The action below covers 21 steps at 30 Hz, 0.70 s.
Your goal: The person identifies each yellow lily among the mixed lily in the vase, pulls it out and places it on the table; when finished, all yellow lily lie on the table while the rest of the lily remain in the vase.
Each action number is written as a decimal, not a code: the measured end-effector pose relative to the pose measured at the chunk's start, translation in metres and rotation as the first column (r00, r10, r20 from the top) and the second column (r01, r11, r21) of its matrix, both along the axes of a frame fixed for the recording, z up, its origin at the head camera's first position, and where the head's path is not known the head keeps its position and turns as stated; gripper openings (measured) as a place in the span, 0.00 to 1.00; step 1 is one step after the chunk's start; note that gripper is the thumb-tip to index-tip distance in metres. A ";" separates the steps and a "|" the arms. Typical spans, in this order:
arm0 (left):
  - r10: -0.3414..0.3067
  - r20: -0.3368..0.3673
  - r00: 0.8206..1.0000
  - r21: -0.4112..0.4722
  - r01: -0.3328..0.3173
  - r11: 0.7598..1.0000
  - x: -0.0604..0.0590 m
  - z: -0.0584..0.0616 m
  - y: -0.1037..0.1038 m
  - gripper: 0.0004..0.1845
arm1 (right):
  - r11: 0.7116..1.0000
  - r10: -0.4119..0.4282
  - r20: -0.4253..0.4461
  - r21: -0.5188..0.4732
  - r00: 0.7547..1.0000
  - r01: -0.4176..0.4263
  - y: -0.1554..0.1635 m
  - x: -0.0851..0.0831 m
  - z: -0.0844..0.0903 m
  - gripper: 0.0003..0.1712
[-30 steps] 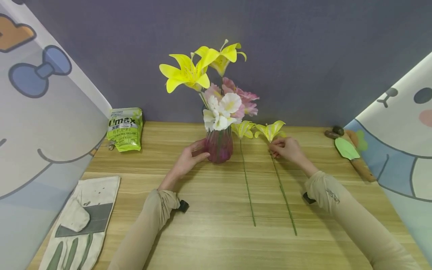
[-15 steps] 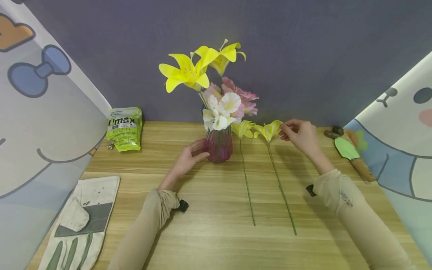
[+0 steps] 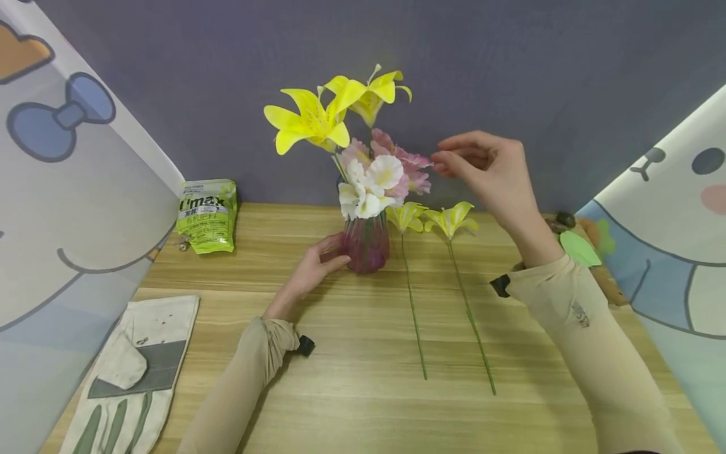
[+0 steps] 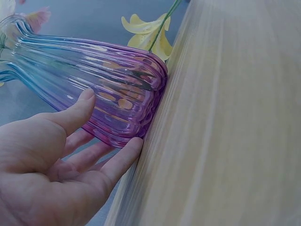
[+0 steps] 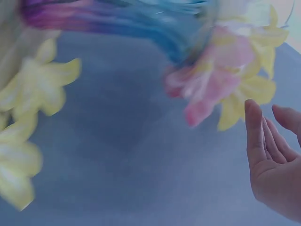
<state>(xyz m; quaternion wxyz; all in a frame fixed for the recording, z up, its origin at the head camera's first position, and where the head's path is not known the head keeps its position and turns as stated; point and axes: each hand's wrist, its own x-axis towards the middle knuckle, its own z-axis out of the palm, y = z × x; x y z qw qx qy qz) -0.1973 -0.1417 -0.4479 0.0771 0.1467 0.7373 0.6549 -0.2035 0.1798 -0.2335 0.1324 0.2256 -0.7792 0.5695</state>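
A ribbed glass vase (image 3: pixel 365 246), pink-purple low down and bluish towards its mouth, stands upright on the table. It bears two tall yellow lilies (image 3: pixel 317 123), a white flower (image 3: pixel 371 186) and pink flowers (image 3: pixel 414 164). My left hand (image 3: pixel 314 268) holds the vase's lower left side, its thumb (image 4: pixel 77 110) in front and other fingers partly hidden behind the glass. Raised to the right of the bouquet, my right hand (image 3: pixel 490 170) holds nothing; its fingertips are close to the pink petals. Two long-stemmed yellow lilies (image 3: pixel 450 221) lie on the table right of the vase.
A green fertilizer bag (image 3: pixel 208 217) stands at the back left. Nearer on that side lies a white and grey glove (image 3: pixel 136 372). A green-bladed hand trowel (image 3: pixel 580 248) lies at the right, partly behind my forearm. A dark wall (image 3: pixel 510 75) closes the back.
My right hand has let go of the right-hand lily on the table, then risen and moved left towards the pink flowers. The left hand stays at the vase.
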 end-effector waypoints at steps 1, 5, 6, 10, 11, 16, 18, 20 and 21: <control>0.001 0.001 1.000 0.002 -0.001 1.000 0.000 0.000 0.000 0.33 | 0.999 0.026 0.001 -0.020 1.000 -0.026 -0.007 -0.002 0.005 0.12; 0.004 -0.004 1.000 0.006 -0.004 1.000 0.000 -0.001 -0.001 0.32 | 0.993 0.100 0.008 -0.065 0.995 -0.099 -0.031 -0.013 0.018 0.10; 0.005 -0.008 1.000 0.003 -0.005 1.000 0.000 -0.001 -0.001 0.32 | 0.992 0.107 0.011 -0.066 0.994 -0.106 -0.036 -0.015 0.019 0.09; 0.008 -0.012 1.000 -0.011 -0.008 1.000 0.001 -0.002 -0.001 0.33 | 0.991 0.121 0.013 -0.066 0.993 -0.120 -0.052 -0.022 0.020 0.08; 0.007 -0.014 1.000 -0.014 -0.008 1.000 0.001 -0.002 -0.001 0.33 | 0.989 0.130 0.014 -0.068 0.991 -0.129 -0.055 -0.022 0.021 0.08; 0.010 -0.009 1.000 -0.007 -0.010 1.000 0.000 -0.003 0.000 0.32 | 0.985 0.166 0.019 -0.058 0.986 -0.165 -0.068 -0.023 0.022 0.09; 0.013 -0.011 1.000 -0.007 -0.013 1.000 0.000 -0.002 0.000 0.32 | 0.988 0.150 0.037 -0.045 0.988 -0.149 -0.072 -0.025 0.022 0.09; 0.013 -0.013 1.000 -0.007 -0.013 1.000 -0.001 -0.001 0.000 0.32 | 0.993 0.117 0.062 -0.018 0.991 -0.116 -0.074 -0.028 0.022 0.10; 0.012 -0.012 1.000 -0.005 -0.012 1.000 -0.001 -0.001 0.000 0.32 | 0.995 0.104 0.078 -0.001 0.992 -0.104 -0.075 -0.030 0.022 0.10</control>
